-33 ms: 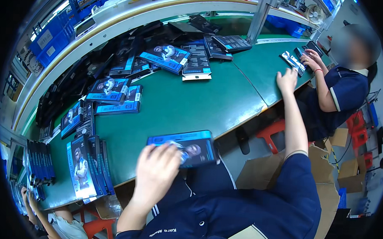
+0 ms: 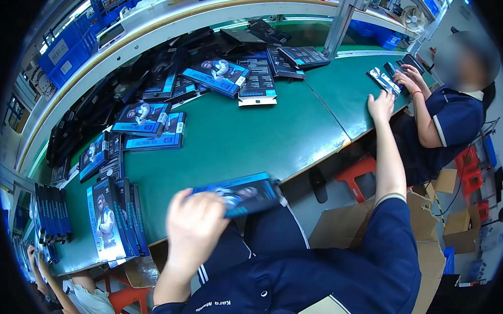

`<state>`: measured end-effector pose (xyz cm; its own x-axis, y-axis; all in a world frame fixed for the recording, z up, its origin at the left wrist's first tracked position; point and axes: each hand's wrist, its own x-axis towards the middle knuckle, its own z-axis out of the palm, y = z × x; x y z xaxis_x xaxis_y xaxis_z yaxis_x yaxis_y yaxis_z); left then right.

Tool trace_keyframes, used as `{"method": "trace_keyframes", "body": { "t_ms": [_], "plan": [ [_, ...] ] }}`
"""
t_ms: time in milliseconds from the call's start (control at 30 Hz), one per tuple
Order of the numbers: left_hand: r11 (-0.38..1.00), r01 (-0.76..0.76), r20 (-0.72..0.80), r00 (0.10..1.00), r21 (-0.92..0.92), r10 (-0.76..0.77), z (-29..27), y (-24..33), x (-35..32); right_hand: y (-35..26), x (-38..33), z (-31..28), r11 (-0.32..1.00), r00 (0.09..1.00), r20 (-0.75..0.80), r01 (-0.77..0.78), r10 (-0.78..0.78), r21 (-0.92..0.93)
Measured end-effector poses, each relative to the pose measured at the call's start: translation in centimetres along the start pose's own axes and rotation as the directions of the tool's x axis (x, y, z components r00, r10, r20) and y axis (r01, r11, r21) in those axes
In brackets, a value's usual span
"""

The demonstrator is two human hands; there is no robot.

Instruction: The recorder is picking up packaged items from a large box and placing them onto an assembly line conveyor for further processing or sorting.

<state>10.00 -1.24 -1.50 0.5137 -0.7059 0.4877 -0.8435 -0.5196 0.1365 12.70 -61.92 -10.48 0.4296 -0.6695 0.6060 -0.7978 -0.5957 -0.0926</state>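
My left hand point(image 2: 196, 224) grips a flat black and blue box point(image 2: 245, 191) with a printed figure on its face, held tilted over the table's near edge and above my lap; the hand is slightly blurred. My right arm stretches far out to the right. There my right hand point(image 2: 381, 107), thumb apart from its fingers, is at the near end of a similar flat box point(image 2: 384, 79) that looks white and black. Whether the fingertips touch that box I cannot tell. A co-worker's hands point(image 2: 410, 79) are just beyond it.
Several flat boxes point(image 2: 155, 132) lie on the green table point(image 2: 235, 137), with a dark heap of more point(image 2: 177, 55) along the back. A row of boxes point(image 2: 106, 224) stands upright at the near left. A metal post point(image 2: 340, 27) rises at the back. Red stools point(image 2: 357, 176) and cardboard point(image 2: 337, 226) are below.
My left hand and its box have shifted slightly left and tilted. My right hand has moved a little farther right, closer to the box by the co-worker.
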Motion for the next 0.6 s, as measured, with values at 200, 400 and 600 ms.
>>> {"method": "trace_keyframes", "body": {
  "t_ms": [200,400,600],
  "plan": [
    [0.911,0.379,0.019,0.922,0.164,-0.387,-1.8,-3.8,-0.1,1.2,2.6,0.3,0.997,0.962,0.266,-0.040,0.054,-0.059],
    [0.962,0.267,0.253,0.928,0.056,-0.273,2.1,-3.7,-2.3,0.8,3.1,1.0,0.999,0.935,0.352,-0.034,0.046,-0.039],
    [0.970,0.238,0.180,0.958,-0.053,-0.225,2.6,-4.2,-2.4,-1.7,-1.1,-2.5,0.978,0.964,0.167,0.202,-0.207,0.045]
  ]
}}
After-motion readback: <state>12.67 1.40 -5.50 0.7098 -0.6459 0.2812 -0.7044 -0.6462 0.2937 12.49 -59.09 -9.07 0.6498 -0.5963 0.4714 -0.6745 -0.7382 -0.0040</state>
